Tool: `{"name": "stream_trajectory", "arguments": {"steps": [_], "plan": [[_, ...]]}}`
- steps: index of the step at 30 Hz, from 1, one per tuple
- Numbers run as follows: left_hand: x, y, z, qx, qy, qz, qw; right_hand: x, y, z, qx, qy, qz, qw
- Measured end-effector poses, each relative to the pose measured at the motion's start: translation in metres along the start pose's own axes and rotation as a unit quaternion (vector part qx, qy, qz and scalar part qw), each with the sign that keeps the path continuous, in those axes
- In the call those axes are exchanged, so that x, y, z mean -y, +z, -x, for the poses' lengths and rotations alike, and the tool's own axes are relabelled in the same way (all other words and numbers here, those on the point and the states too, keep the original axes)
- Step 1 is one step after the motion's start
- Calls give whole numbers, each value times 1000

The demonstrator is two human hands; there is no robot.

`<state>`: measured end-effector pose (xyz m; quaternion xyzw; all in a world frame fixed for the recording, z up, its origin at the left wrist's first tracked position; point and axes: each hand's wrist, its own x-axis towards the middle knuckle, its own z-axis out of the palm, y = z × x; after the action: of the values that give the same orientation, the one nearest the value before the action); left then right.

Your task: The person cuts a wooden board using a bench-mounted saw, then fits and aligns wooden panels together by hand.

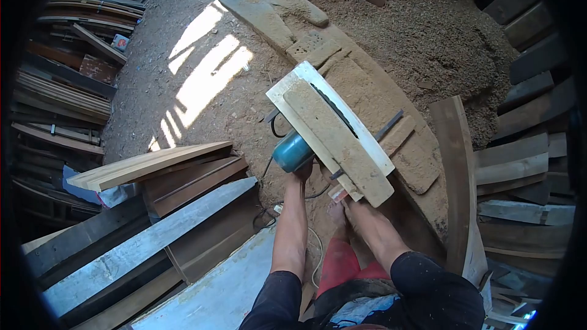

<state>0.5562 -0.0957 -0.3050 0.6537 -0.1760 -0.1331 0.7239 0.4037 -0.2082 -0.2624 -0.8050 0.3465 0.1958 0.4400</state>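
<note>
A circular saw with a teal motor housing (292,151) is fixed to a pale board (299,79) with a long dark slot. A dusty wooden strip (327,131) lies along the board's face. My left hand (301,174) closes on the saw just behind the motor; most of its fingers are hidden. At the board's lower end my right hand (351,201) holds the saw assembly from below, its fingers largely covered by the wood. Beneath and beyond the saw runs a sawdust-covered bench (373,82). A small block with a red mark (337,193) shows beside my right hand.
A big sawdust heap (422,43) lies behind the bench. Curved planks (455,177) stand at the right, and stacked boards (165,226) lie at the left. A cable (320,250) runs over the floor near my bare foot (335,212).
</note>
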Motion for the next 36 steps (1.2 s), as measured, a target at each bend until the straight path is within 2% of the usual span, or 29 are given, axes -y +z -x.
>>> {"name": "stream_trajectory", "arguments": {"steps": [6, 13, 36], "plan": [[7, -7, -9, -50, -95, 79, 991, 0, 3, -8, 12, 21, 1, 1000], [11, -10, -10, -71, -153, 109, 980, -5, 9, -12, 22, 36, 0, 999], [9, -16, 0, -94, -212, 138, 963, 4, 24, -11, 37, 49, -2, 998]]}}
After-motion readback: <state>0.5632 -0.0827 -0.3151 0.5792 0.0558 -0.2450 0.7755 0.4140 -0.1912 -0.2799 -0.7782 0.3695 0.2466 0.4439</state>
